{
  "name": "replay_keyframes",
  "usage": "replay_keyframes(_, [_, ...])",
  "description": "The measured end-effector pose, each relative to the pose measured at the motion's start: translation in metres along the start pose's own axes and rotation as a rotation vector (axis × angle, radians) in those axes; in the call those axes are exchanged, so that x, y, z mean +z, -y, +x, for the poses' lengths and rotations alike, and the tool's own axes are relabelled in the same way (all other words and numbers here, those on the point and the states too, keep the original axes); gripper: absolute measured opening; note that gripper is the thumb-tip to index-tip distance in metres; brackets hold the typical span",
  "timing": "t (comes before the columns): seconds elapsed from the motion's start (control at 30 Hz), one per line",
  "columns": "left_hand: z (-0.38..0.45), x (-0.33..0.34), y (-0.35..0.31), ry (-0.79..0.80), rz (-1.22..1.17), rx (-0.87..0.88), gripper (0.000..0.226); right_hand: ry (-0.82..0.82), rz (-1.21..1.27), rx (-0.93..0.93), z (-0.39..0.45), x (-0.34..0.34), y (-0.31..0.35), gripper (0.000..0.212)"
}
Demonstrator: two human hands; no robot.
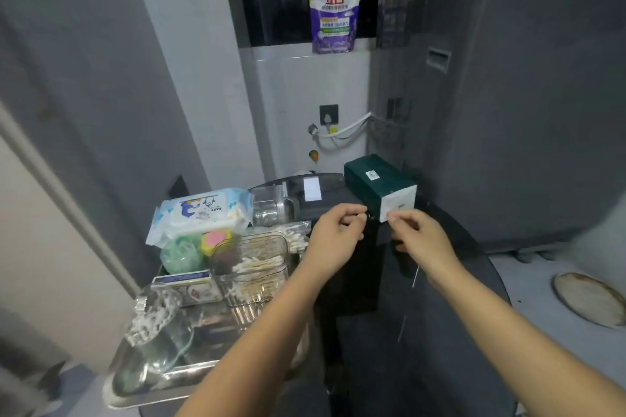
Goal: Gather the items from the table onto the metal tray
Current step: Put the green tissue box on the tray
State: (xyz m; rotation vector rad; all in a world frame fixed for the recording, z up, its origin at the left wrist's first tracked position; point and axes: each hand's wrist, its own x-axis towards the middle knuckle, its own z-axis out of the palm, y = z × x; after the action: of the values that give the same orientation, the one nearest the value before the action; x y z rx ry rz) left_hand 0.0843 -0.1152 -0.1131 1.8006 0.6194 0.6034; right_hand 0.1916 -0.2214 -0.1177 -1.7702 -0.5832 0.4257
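Observation:
The metal tray (159, 386) sits at the lower left of the dark table (450, 332). It is crowded with a wet wipes pack (203, 213), a green mesh sponge (181, 256), a clear box of cotton swabs (252, 264), a small flat box (184, 281) and a glass bowl (159, 345). A dark green box (372, 183) with a white end lies on the table behind my hands. My left hand (333, 239) and my right hand (421, 242) hover side by side just in front of it, fingertips pinched. A thin pale thread (414, 276) hangs below my right hand.
A clear jar (271, 206) stands behind the tray. A detergent pouch (333, 10) rests on the window sill, above a wall socket with cables (330, 118). A round plate (589, 298) lies on the grey surface at the right. Walls close in on both sides.

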Motion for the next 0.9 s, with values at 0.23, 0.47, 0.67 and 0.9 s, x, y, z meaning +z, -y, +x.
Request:
replay_keyframes(0.23, [0.071, 0.049, 0.012, -0.169, -0.028, -0.177, 0.036, -0.196, -0.067, 0.015, 0.072, -0.013, -0.020, 0.025])
replay_keyframes(0.47, [0.110, 0.081, 0.027, -0.135, -0.096, -0.316, 0.055, -0.238, -0.095, 0.106, 0.120, 0.001, -0.031, 0.054])
replay_keyframes(0.67, [0.109, 0.085, 0.030, -0.127, -0.160, -0.305, 0.041, -0.156, 0.082, 0.159, 0.124, 0.007, -0.034, 0.048])
replay_keyframes(0.9, [0.067, 0.070, 0.022, -0.183, -0.231, -0.360, 0.036, -0.076, 0.303, 0.290, 0.085, 0.002, -0.028, 0.043])
